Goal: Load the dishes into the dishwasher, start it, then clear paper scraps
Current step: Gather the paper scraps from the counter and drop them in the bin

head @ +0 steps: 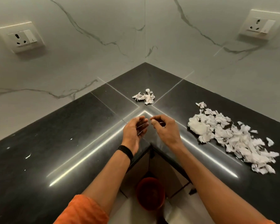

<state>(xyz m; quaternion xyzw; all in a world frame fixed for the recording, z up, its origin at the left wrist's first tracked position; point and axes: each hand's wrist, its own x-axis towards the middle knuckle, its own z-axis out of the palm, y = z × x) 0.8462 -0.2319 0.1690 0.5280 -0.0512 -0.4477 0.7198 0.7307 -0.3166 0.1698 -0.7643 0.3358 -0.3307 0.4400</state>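
Paper scraps (pixel 229 136): white, torn and crumpled, heaped in a long ragged pile on the black countertop (pixel 71 135), right of the counter's front notch (pixel 151 143). Smaller cluster (pixel 144 97) of crumpled bits beyond the notch, toward the wall corner. Stray white flecks (pixel 28 156) far left of the notch. Left hand (pixel 135 128) and right hand (pixel 165 128) just beyond the notch, side by side, not touching, fingers loosely curled, nothing visible in either. Black wristband (pixel 125 151) on the left wrist. Orange bucket (pixel 150 193) below the notch. Wall sockets (pixel 22 38) high to either side.
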